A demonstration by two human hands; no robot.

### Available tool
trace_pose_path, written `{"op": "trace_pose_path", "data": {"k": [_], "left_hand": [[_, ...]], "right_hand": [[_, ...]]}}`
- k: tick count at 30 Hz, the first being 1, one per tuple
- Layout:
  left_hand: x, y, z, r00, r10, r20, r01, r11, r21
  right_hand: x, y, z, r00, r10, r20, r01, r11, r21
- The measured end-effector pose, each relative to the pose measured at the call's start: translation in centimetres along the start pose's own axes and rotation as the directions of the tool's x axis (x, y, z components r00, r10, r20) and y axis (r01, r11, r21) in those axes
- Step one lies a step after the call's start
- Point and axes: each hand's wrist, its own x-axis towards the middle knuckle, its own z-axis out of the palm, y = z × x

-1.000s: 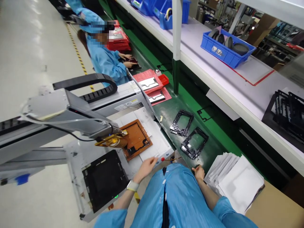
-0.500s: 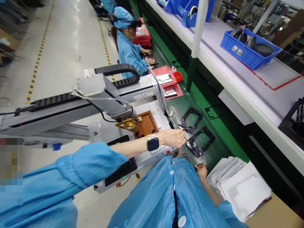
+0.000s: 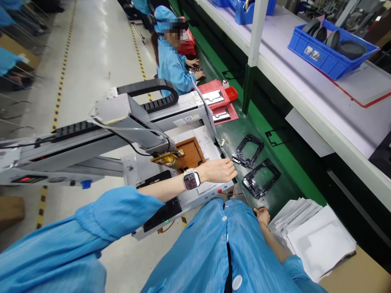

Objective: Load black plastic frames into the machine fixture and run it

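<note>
My left hand (image 3: 218, 171), a smartwatch (image 3: 191, 180) on its wrist, is stretched out over the front right corner of the dispensing machine (image 3: 195, 191). Its fingers are curled together and point at two black frames on the green belt. The nearer black frame (image 3: 262, 178) lies just right of the fingertips, and the farther black frame (image 3: 248, 145) beyond it. What the fingers hold, if anything, is hidden. My right hand (image 3: 262, 215) rests closed at the belt's near edge, beside a fanned stack of white sheets (image 3: 317, 238).
The machine's arm (image 3: 128, 122) hangs over an orange fixture (image 3: 191, 154). A black panel (image 3: 161, 211) sits at its front. A co-worker in blue (image 3: 172, 65) works farther up the belt by red trays (image 3: 214, 95). A blue crate (image 3: 331, 44) stands on the white shelf (image 3: 305, 85).
My left hand left the machine's front edge, swung right toward the black frames, and has barely moved in the last half second. My right hand stayed put. The view tilted left.
</note>
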Motion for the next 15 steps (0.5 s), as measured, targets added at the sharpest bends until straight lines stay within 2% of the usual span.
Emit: {"op": "trace_pose_path", "data": {"k": [3, 6, 8, 9, 10, 11, 12, 14, 15], "left_hand": [[-0.6, 0.0, 0.2, 0.998, -0.063, -0.027, 0.062, 0.997, -0.049], [-1.9, 0.7, 1.6, 0.983, -0.179, -0.024, 0.174, 0.973, -0.154], [-3.2, 2.3, 3.7, 0.939, -0.339, 0.054, 0.341, 0.903, -0.260], [-4.0, 3.5, 5.0, 0.888, -0.441, 0.131, 0.459, 0.831, -0.315], [-4.8, 5.0, 6.5, 0.806, -0.542, 0.237, 0.591, 0.720, -0.363], [-5.8, 6.7, 8.0, 0.696, -0.616, 0.368, 0.717, 0.575, -0.395], [-6.8, 8.7, 9.4, 0.569, -0.643, 0.513, 0.820, 0.400, -0.409], [-8.9, 12.9, 11.4, 0.292, -0.570, 0.768, 0.935, 0.002, -0.355], [-9.9, 15.0, 11.9, 0.229, -0.546, 0.806, 0.944, -0.076, -0.320]], "right_hand": [[0.0, 0.0, 0.0, 1.000, -0.002, 0.001, 0.002, 1.000, -0.003], [0.1, 0.0, -0.2, 1.000, -0.004, 0.005, 0.004, 1.000, -0.015], [0.3, 0.1, -0.5, 1.000, -0.009, 0.011, 0.009, 1.000, -0.029], [0.4, 0.0, -0.7, 1.000, -0.013, 0.015, 0.014, 0.999, -0.037], [0.5, 0.0, -1.0, 1.000, -0.018, 0.020, 0.019, 0.999, -0.046], [0.6, 0.0, -1.2, 0.999, -0.024, 0.026, 0.026, 0.998, -0.056], [0.7, -0.1, -1.4, 0.999, -0.031, 0.031, 0.033, 0.997, -0.065], [1.0, -0.2, -1.8, 0.999, -0.037, 0.039, 0.040, 0.996, -0.082], [1.1, -0.2, -1.9, 0.998, -0.038, 0.040, 0.042, 0.995, -0.087]]}}
